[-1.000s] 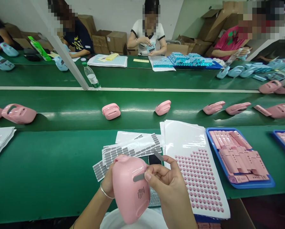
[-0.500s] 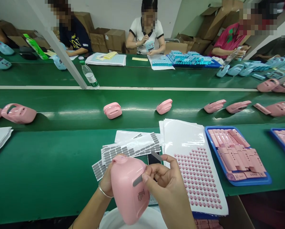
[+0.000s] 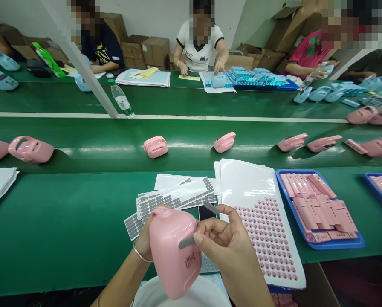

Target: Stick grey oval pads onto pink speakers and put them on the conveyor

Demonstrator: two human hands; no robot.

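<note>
My left hand (image 3: 144,240) is closed around the side of a glossy pink plastic housing (image 3: 170,264), held tilted above a white round container (image 3: 191,294). Between the thumb and a finger of my right hand (image 3: 224,238) is a grey elongated sticker (image 3: 186,242), its free end against the housing above a patch of small slots. A second grey sticker (image 3: 211,207) sticks out from my right index fingertip. Behind the housing lie sheets of grey stickers (image 3: 175,200), partly overlapping. Part of a dark phone-like object (image 3: 206,212) shows behind my right hand.
To the right lie a sheet of round pink stickers (image 3: 267,234) and a blue tray (image 3: 334,246) of pink parts. Pink housings (image 3: 155,147) stand along the green belt (image 3: 184,164). Across it, co-workers sit by light-blue parts (image 3: 255,76); a bottle (image 3: 123,102) stands by the divider.
My hands keep almost the same pose, the sticker at the housing shifting slightly. Pink housings on the belt drift a little right. The co-worker opposite has lowered a light-blue part onto a sheet.
</note>
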